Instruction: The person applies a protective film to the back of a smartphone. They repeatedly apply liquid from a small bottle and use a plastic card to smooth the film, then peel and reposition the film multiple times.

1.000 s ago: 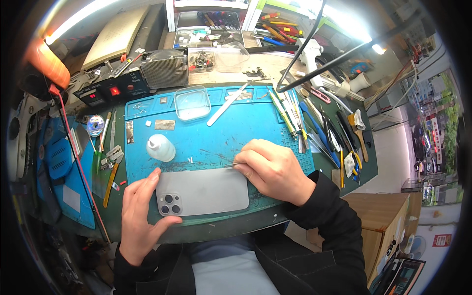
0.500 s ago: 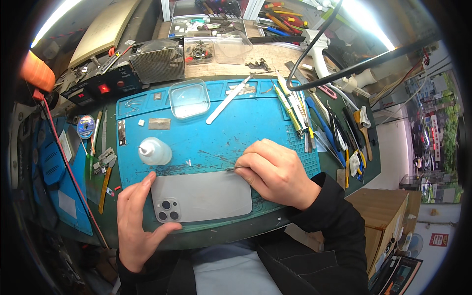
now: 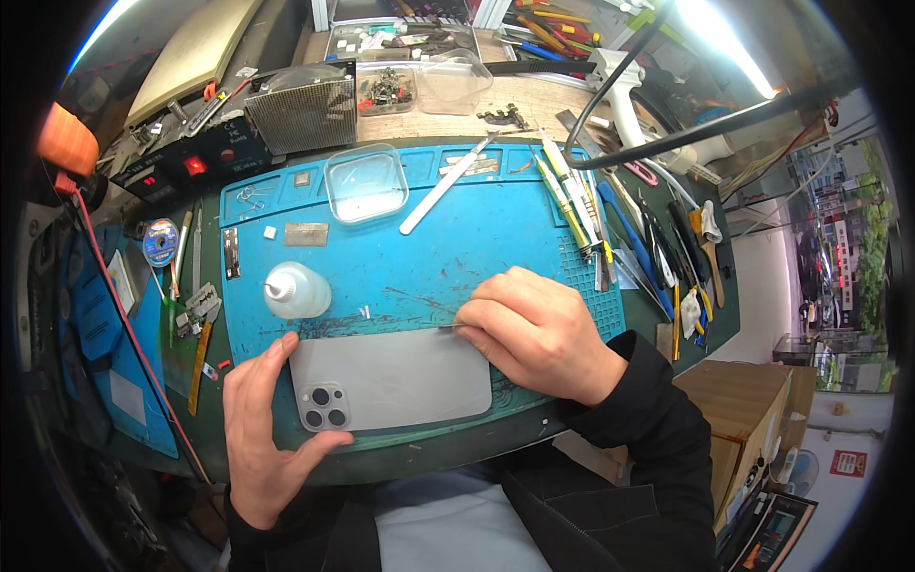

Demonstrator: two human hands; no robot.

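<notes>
A grey smartphone (image 3: pixel 410 379) lies back side up near the mat's front edge, its camera cluster at the lower left. My left hand (image 3: pixel 262 419) braces its left end, fingertips at the upper left corner and thumb at the lower edge by the cameras. At the phone's far long edge, right of its middle, my right hand (image 3: pixel 538 334) is pinched on a thin metal blade (image 3: pixel 445 329). Only the blade's tip shows; the rest is hidden by the fingers. Just beyond the phone stands a translucent dropper bottle (image 3: pixel 297 292).
The phone rests on a blue work mat (image 3: pixel 477 238). Farther back are a clear plastic box (image 3: pixel 366 186) and a white-handled knife (image 3: pixel 443 191). Tweezers and hand tools (image 3: pixel 634 238) crowd the right side. A black cable (image 3: pixel 705 133) arches over the back right.
The view has shifted very slightly. Both hands keep nearly the same places on the phone, and the blade stays at its far edge.
</notes>
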